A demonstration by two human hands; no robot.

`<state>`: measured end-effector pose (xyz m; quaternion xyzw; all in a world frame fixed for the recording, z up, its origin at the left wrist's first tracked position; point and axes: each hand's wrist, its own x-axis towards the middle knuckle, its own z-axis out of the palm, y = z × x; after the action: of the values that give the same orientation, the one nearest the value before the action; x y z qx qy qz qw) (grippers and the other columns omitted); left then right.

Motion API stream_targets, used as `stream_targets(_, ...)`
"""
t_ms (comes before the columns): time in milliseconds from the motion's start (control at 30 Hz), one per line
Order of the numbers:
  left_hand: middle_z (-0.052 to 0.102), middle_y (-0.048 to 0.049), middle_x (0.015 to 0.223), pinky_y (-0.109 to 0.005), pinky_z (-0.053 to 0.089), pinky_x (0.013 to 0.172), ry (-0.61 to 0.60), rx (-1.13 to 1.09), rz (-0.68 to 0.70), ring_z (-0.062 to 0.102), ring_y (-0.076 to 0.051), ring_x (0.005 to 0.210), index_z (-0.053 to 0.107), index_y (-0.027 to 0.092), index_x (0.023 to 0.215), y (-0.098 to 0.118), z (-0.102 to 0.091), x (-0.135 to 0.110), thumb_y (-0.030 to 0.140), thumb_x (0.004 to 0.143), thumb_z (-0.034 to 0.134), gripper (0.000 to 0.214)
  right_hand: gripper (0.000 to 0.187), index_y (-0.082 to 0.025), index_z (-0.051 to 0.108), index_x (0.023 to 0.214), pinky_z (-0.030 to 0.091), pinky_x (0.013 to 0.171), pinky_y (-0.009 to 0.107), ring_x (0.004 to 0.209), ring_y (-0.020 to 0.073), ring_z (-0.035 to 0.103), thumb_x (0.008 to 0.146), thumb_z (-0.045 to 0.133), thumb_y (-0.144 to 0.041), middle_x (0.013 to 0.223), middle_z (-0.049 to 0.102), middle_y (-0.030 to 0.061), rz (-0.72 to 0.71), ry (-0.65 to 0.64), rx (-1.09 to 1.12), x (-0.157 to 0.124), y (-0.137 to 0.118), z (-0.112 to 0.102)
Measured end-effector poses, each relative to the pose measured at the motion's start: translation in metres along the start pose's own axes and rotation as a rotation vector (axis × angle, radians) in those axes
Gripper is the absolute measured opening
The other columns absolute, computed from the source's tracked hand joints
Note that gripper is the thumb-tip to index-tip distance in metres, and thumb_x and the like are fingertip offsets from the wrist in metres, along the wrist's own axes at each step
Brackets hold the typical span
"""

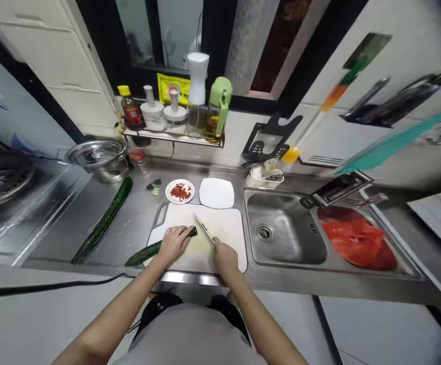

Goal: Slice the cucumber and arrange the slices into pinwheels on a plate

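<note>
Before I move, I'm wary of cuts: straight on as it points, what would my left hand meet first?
The left hand would likely meet the knife blade first, though depth is unclear.

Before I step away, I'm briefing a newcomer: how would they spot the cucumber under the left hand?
Find the white cutting board on the steel counter, left of the sink. At its left side, a dark green cucumber runs under the left hand, one end jutting past the board's edge. Unlike the other cucumber, farther left on the counter, it has a hand on it.
</note>
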<state>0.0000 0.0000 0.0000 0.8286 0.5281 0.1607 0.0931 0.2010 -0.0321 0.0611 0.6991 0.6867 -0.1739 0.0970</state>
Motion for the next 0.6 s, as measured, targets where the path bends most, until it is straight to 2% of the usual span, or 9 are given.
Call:
stream_targets(133, 0.063, -0.0068, 0.113, -0.038, 0.039, 0.089, 0.046, 0.013, -0.06, 0.056, -0.022, 0.101, 0.051, 0.028, 0.13, 0.0, 0.002, -0.004, 0.037, 0.092, 0.044, 0.04, 0.039, -0.022, 0.049, 0.128, 0.041, 0.07, 0.028, 0.088, 0.0205, 0.064, 0.09, 0.041, -0.021, 0.1, 0.068, 0.0087, 0.037, 0.046, 0.035, -0.007, 0.002, 0.0)
stream_targets(233, 0.064, -0.0072, 0.113, -0.039, 0.038, 0.088, 0.076, 0.021, -0.077, 0.057, -0.023, 0.1, 0.055, 0.027, 0.125, 0.0, 0.002, -0.007, 0.038, 0.092, 0.044, 0.037, 0.046, -0.021, 0.046, 0.132, 0.041, 0.075, 0.029, 0.092, 0.0212, 0.063, 0.086, 0.049, -0.023, 0.109, 0.065, 0.0085, 0.039, 0.089, 0.046, -0.008, 0.005, 0.005)
stream_targets(467, 0.067, -0.0079, 0.097, -0.037, 0.037, 0.083, 0.145, 0.0, -0.107, 0.058, -0.022, 0.092, 0.062, 0.021, 0.1, 0.005, 0.0, -0.01, 0.039, 0.092, 0.043, 0.027, 0.051, -0.021, 0.043, 0.135, 0.04, 0.079, 0.03, 0.092, 0.0218, 0.061, 0.085, 0.052, -0.027, 0.102, 0.065, 0.0077, 0.036, 0.144, 0.02, -0.004, 0.008, 0.018)
stream_targets(600, 0.067, -0.0074, 0.092, -0.037, 0.036, 0.083, 0.166, 0.008, -0.124, 0.058, -0.022, 0.089, 0.06, 0.021, 0.093, 0.006, -0.001, -0.012, 0.039, 0.092, 0.044, 0.025, 0.052, -0.021, 0.043, 0.136, 0.039, 0.079, 0.031, 0.092, 0.0223, 0.06, 0.086, 0.053, -0.029, 0.101, 0.065, 0.0083, 0.013, 0.152, 0.016, -0.006, 0.005, 0.023)
